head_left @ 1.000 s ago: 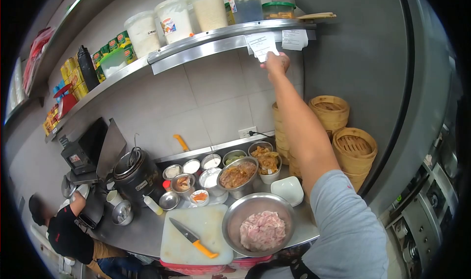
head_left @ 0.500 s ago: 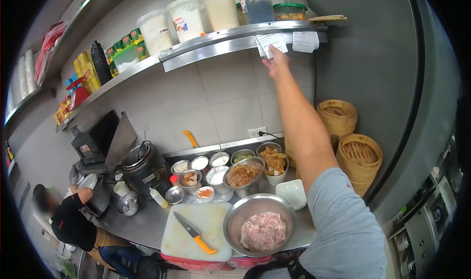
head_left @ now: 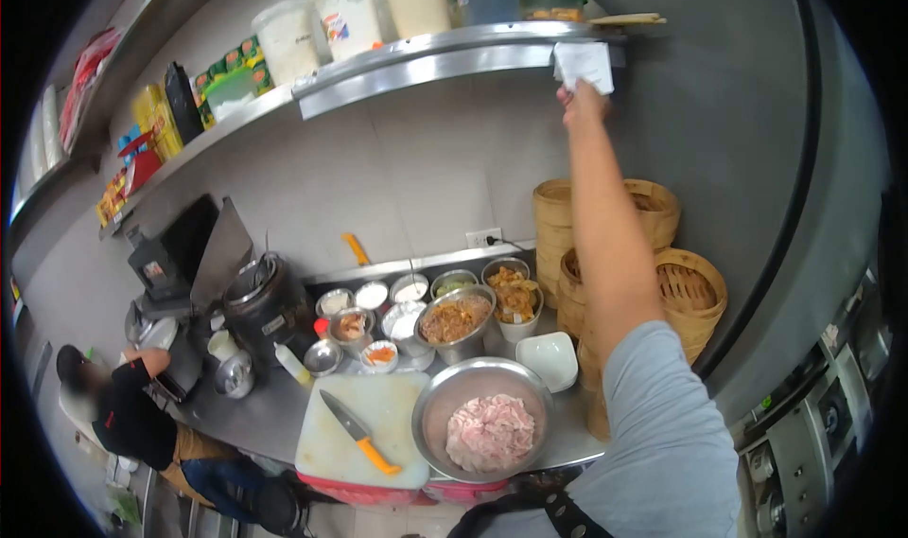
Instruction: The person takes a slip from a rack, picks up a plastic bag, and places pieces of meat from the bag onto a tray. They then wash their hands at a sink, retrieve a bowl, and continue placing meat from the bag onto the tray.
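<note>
My right hand (head_left: 584, 105) is raised at the right end of the steel shelf edge (head_left: 426, 57), its fingers closed on white paper slips (head_left: 582, 65). My left hand is outside the frame. Below, on the steel counter, a large metal bowl (head_left: 430, 415) holds raw sliced meat (head_left: 490, 432). To its left a knife with an orange handle (head_left: 376, 455) lies on a white cutting board (head_left: 320, 443). A square white dish (head_left: 547, 361) stands behind the bowl at the right.
Bamboo steamers (head_left: 695, 301) are stacked at the right under my arm. Small bowls of ingredients (head_left: 378, 354) crowd the counter's back beside a black cooker (head_left: 270, 301). A person in black (head_left: 137, 424) works at the far left. Tubs (head_left: 348, 17) line the shelf.
My right hand has moved right along the shelf edge with the slips, which now overlap the spot where other slips hung. The view has shifted slightly.
</note>
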`<state>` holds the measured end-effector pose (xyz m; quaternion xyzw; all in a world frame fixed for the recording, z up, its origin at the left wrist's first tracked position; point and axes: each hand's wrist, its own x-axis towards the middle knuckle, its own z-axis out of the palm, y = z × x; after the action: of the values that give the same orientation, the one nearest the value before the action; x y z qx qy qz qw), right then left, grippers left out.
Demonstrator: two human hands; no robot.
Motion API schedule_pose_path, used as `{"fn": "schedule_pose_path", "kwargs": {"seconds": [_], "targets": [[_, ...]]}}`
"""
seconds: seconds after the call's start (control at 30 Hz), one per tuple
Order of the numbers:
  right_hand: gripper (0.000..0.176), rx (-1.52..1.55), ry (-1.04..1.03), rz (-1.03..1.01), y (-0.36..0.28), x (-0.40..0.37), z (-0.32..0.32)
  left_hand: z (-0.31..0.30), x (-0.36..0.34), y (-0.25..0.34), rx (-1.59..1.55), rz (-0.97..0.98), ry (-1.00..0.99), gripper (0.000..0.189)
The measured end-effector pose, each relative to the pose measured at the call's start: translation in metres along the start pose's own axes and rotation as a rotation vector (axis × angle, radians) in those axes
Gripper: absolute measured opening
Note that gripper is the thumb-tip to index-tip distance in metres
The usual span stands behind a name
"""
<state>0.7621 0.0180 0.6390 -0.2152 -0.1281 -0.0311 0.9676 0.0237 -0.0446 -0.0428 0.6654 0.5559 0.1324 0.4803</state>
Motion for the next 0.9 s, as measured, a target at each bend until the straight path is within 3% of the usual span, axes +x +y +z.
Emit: {"fn": "schedule_pose_path", "kwargs": {"seconds": [0.1,0.13,0.17,0.2,0.23,0.3,0.33,0.37,0.4,0.47,0.53,0.57,0.6,0.67,0.73,0.8,0.87,0.9], "targets": [[0.032,-0.015,-0.161,0.016,0.005,0.042,0.008,-0.003,0.017,0.004,0.244,0.025,0.011,0.025],[0.033,-0.008,-0.218,0.050,0.008,0.058,0.010,0.001,0.015,0.000,0.190,0.021,0.012,0.021],[0.033,-0.076,-0.238,0.077,0.005,0.062,0.012,0.015,0.028,-0.043,0.117,0.025,0.133,0.023],[0.035,-0.097,-0.263,0.096,0.011,0.081,0.010,0.016,0.034,-0.066,0.204,0.046,0.046,0.042],[0.037,-0.065,-0.380,0.016,0.013,0.083,0.002,0.013,0.020,-0.046,0.050,-0.058,0.015,0.039],[0.041,-0.086,-0.401,0.140,0.026,0.095,-0.009,0.011,-0.007,-0.014,0.012,0.002,0.106,0.036],[0.051,-0.052,-0.425,0.200,0.031,0.095,-0.009,0.008,-0.018,0.010,-0.009,-0.013,0.097,0.035],[0.048,-0.077,-0.427,0.188,0.030,0.086,-0.008,0.008,-0.031,0.023,-0.030,-0.019,0.092,0.034],[0.045,-0.096,-0.429,0.170,0.023,0.072,-0.009,0.016,-0.029,-0.004,-0.039,0.030,0.067,0.036],[0.042,-0.121,-0.379,0.222,0.008,0.042,-0.005,0.019,-0.039,0.014,-0.071,-0.151,0.063,0.038],[0.044,-0.129,-0.356,0.224,0.005,0.043,-0.010,0.014,-0.040,0.032,-0.069,-0.188,0.030,0.039],[0.048,-0.073,-0.274,0.306,0.001,0.054,-0.018,0.013,-0.042,0.036,-0.070,-0.218,-0.004,0.040],[0.063,-0.014,-0.194,0.391,0.003,0.062,-0.025,0.012,-0.042,0.034,-0.072,-0.232,-0.002,0.040],[0.072,0.013,-0.296,0.417,0.015,0.039,-0.042,0.020,-0.034,0.025,-0.118,-0.161,0.031,0.041],[0.071,-0.034,-0.249,0.389,0.031,-0.057,-0.035,0.025,-0.028,0.021,-0.090,-0.120,0.009,0.042],[0.062,-0.134,-0.288,0.363,0.050,-0.105,-0.029,0.008,-0.036,0.085,-0.122,-0.181,-0.066,0.038],[0.053,-0.450,-0.630,0.350,0.080,-0.148,-0.030,0.007,-0.020,0.082,0.031,-0.132,-0.092,0.039],[0.047,-0.386,-0.730,0.397,0.093,-0.154,-0.041,0.004,-0.017,0.088,0.027,-0.132,-0.079,0.039]]}}
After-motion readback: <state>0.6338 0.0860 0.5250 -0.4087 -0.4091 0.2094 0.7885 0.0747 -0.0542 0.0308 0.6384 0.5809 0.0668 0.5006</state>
